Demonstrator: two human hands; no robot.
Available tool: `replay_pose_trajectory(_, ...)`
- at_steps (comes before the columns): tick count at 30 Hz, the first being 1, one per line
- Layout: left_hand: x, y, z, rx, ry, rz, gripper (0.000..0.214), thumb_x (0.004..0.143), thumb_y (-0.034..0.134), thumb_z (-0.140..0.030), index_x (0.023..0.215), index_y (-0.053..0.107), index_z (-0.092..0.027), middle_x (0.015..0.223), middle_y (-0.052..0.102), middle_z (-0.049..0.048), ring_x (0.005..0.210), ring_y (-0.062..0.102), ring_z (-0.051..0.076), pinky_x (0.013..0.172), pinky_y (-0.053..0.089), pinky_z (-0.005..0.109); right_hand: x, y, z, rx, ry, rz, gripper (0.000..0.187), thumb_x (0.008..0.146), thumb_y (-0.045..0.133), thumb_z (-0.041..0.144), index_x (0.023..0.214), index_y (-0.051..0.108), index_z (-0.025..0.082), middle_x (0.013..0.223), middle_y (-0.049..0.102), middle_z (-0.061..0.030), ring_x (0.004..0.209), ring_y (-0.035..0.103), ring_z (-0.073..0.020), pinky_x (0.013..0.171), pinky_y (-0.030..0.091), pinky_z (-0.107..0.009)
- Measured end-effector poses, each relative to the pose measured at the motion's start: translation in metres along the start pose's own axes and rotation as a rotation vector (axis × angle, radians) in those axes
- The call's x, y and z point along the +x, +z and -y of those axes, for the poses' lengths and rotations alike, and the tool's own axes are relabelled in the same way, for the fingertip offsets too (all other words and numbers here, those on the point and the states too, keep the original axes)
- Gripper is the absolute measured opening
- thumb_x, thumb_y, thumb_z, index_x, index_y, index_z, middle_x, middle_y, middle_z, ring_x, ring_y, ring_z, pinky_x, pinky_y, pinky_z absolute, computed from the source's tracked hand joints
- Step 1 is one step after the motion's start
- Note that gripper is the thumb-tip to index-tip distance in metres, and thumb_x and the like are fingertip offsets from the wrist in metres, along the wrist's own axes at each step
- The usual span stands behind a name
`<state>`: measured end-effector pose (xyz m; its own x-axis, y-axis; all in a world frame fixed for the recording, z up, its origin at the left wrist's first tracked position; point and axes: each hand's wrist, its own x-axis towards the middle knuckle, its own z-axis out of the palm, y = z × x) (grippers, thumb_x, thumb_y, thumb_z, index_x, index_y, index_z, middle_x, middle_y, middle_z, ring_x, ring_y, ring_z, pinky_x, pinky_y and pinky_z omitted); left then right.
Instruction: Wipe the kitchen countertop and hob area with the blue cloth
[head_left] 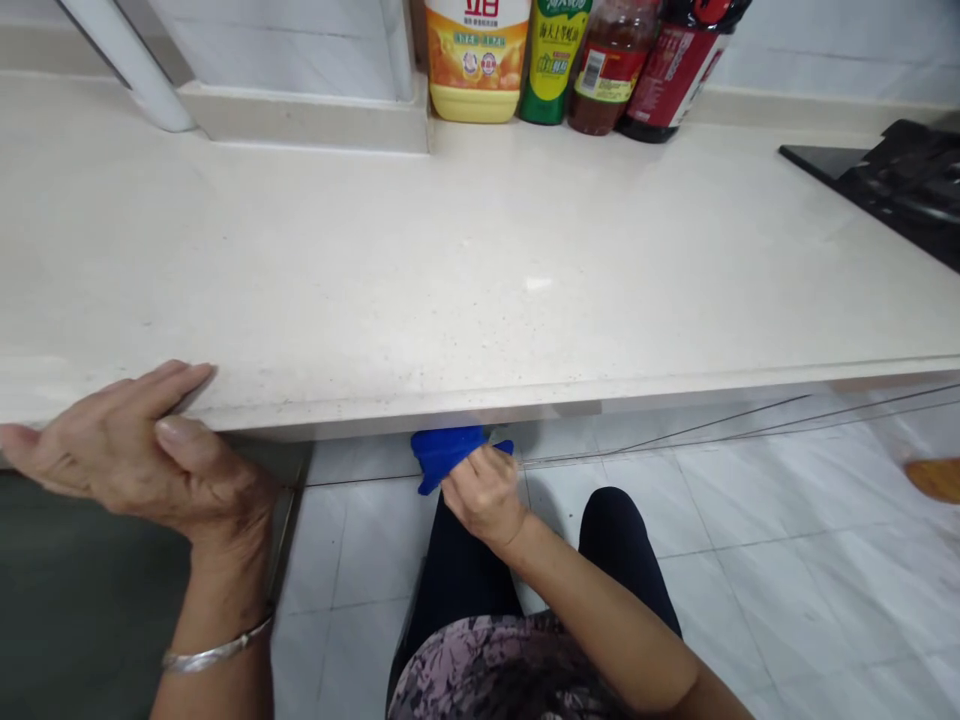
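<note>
My left hand (142,445) rests on the front edge of the pale countertop (337,240), fingers stretched out over it and thumb apart. A silver bangle circles that wrist. Below the counter's edge, near the middle, my right hand (486,492) is closed around a blue cloth (444,452). The cloth is bunched, with parts of it sticking out on both sides of the fingers. Its upper end meets the underside of the counter edge in view, and I cannot tell whether it touches. Small dark specks are scattered over the countertop near the front.
Along the back wall stand a yellow-orange detergent bottle (480,60), a green bottle (553,60), a brown sauce bottle (611,75) and a dark red-labelled bottle (675,75). A black gas stove (892,180) lies at right. A dark panel (90,600) is at lower left.
</note>
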<state>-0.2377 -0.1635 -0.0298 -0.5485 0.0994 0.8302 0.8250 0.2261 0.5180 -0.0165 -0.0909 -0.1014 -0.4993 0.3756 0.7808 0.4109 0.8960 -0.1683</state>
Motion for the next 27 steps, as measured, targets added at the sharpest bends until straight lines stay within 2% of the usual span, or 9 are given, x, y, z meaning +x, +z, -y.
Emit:
replay_pose_trajectory(2,0.001,0.001,0.002,0.060,0.153,-0.116,0.051,0.095,0.031,-0.049,0.095,0.074,-0.021,0.096,0.073,0.0069,0.105,0.062,0.026,0.120,0.012,0.056,0.001,0.002,-0.001,0.009,-0.021,0.038,0.023,0.084,0.051,0.008,0.067,0.049,0.023,0.064,0.044,0.0001,0.063,0.041,-0.0166,0.057,0.028,-0.032)
replay_pose_trajectory(3,0.002,0.000,0.002,0.074,0.190,-0.137,0.050,0.096,0.032,-0.047,0.094,0.075,-0.021,0.094,0.074,0.0064,0.102,0.064,0.026,0.118,0.016,0.056,0.002,0.002,-0.003,0.007,-0.038,0.057,0.022,0.084,0.051,0.008,0.069,0.050,0.023,0.065,0.046,0.0001,0.064,0.042,-0.0168,0.057,0.029,-0.031)
replay_pose_trajectory(6,0.003,-0.003,0.001,0.098,0.185,-0.100,0.050,0.097,0.032,-0.047,0.096,0.074,-0.021,0.097,0.074,0.0060,0.103,0.065,0.025,0.118,0.018,0.057,0.000,-0.008,-0.019,-0.012,-0.095,0.071,0.020,0.085,0.053,0.009,0.071,0.052,0.023,0.067,0.050,-0.0001,0.070,0.047,-0.0177,0.061,0.033,-0.031)
replay_pose_trajectory(9,0.002,-0.007,-0.003,0.129,0.175,-0.064,0.048,0.097,0.032,-0.045,0.096,0.074,-0.022,0.098,0.074,0.0050,0.104,0.064,0.024,0.118,0.021,0.056,-0.012,-0.024,-0.045,-0.019,-0.100,0.032,0.020,0.086,0.053,0.012,0.070,0.052,0.024,0.067,0.052,-0.0010,0.075,0.052,-0.0186,0.062,0.037,-0.030)
replay_pose_trajectory(12,0.001,-0.006,-0.006,0.146,0.178,-0.071,0.046,0.097,0.033,-0.042,0.094,0.073,-0.022,0.095,0.074,0.0045,0.102,0.064,0.022,0.119,0.022,0.056,-0.030,-0.040,-0.071,-0.063,-0.060,0.017,0.020,0.083,0.053,0.011,0.070,0.050,0.025,0.063,0.049,0.0001,0.067,0.050,-0.0173,0.058,0.037,-0.030)
replay_pose_trajectory(15,0.000,-0.001,-0.007,0.172,0.176,-0.105,0.048,0.098,0.030,-0.042,0.091,0.072,-0.021,0.093,0.073,0.0050,0.100,0.064,0.022,0.119,0.022,0.057,-0.042,-0.047,-0.081,-0.103,0.019,-0.011,0.023,0.078,0.051,0.008,0.067,0.044,0.026,0.058,0.043,0.0022,0.056,0.043,-0.0160,0.053,0.033,-0.031)
replay_pose_trajectory(20,-0.001,0.003,-0.009,0.133,0.174,-0.151,0.046,0.097,0.030,-0.039,0.090,0.072,-0.021,0.092,0.072,0.0051,0.100,0.063,0.022,0.119,0.021,0.058,-0.036,-0.031,-0.053,-0.031,0.156,-0.131,0.024,0.081,0.050,0.010,0.068,0.039,0.026,0.056,0.038,0.0045,0.051,0.038,-0.0143,0.050,0.030,-0.029)
replay_pose_trajectory(27,-0.003,-0.010,-0.004,0.095,0.224,-0.053,0.038,0.100,0.038,-0.037,0.098,0.072,-0.022,0.101,0.072,0.0034,0.108,0.060,0.022,0.118,0.024,0.059,-0.015,0.012,-0.009,0.111,0.039,-0.037,0.028,0.085,0.048,0.012,0.063,0.038,0.025,0.055,0.039,0.0041,0.052,0.038,-0.0135,0.054,0.031,-0.028)
